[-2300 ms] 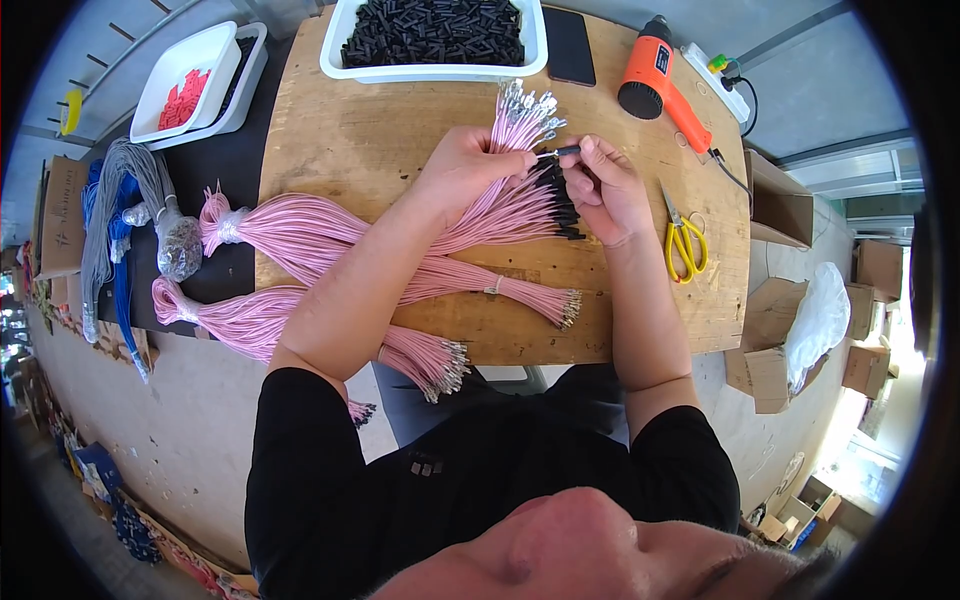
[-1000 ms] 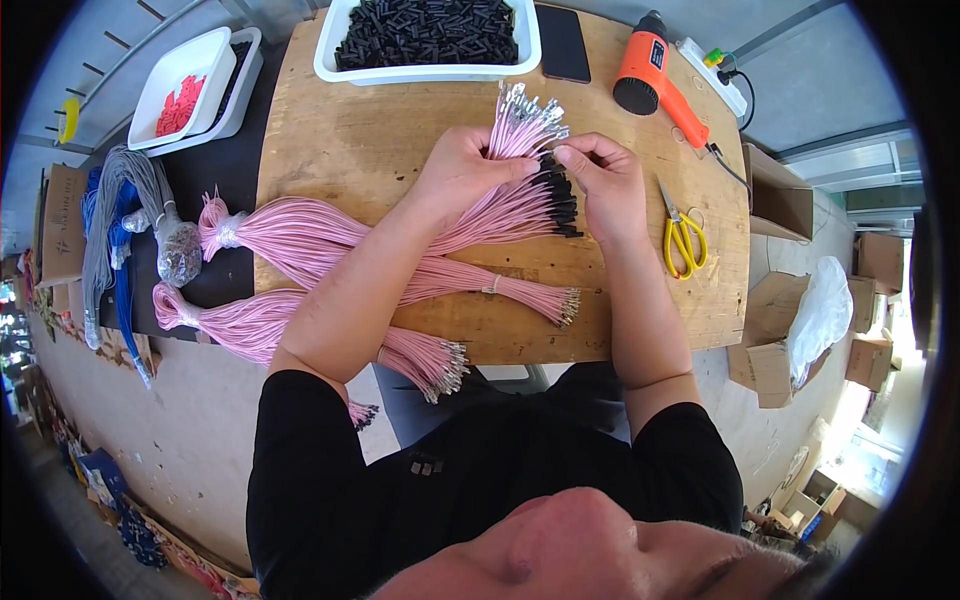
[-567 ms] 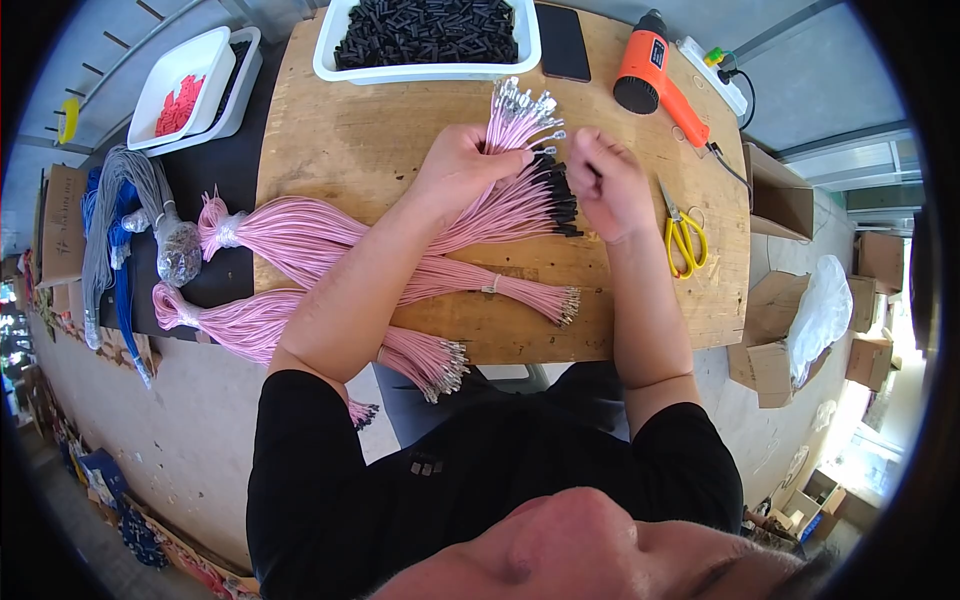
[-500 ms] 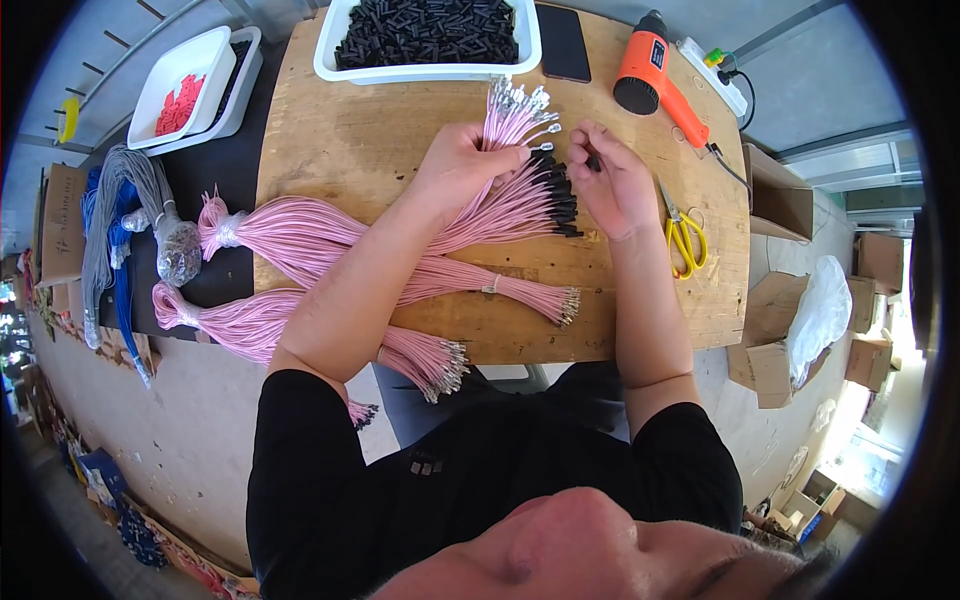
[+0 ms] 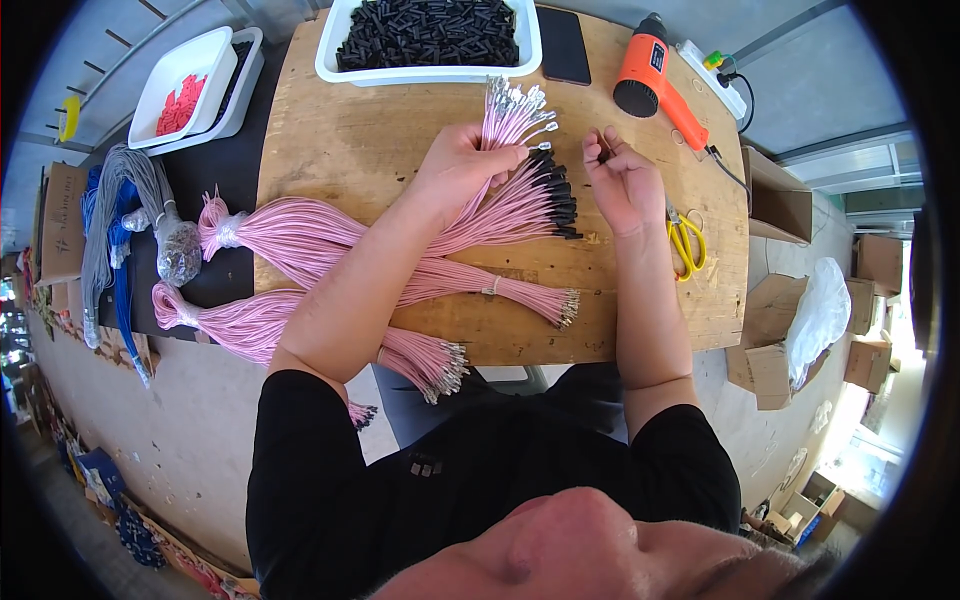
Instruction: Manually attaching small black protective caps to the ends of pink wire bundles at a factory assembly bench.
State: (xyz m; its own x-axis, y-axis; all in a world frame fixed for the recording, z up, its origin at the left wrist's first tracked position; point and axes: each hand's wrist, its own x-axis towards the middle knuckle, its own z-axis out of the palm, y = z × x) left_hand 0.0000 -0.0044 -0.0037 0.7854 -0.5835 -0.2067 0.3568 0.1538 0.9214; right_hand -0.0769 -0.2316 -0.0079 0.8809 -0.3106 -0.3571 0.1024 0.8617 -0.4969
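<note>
My left hand is closed round a bunch of pink wires, thumb pressed over them. Above that thumb, bare silvery metal terminals fan out from the wire ends. Other wires of the bunch spread to the right and end in black sleeves. Just right of these, my right hand is turned partly palm up with its fingers curled. A small black sleeve shows between those fingers; whether more lie in the hand is hidden.
Two more pink wire bundles lie nearer me. A white tray of black sleeves and a phone sit at the back. Yellow-handled scissors and an orange heat gun are on the right; grey wires lie left.
My right hand has moved a little to the right, away from the wire ends, with its fingers opening slightly around the black sleeve. The left hand keeps its grip on the wires.
</note>
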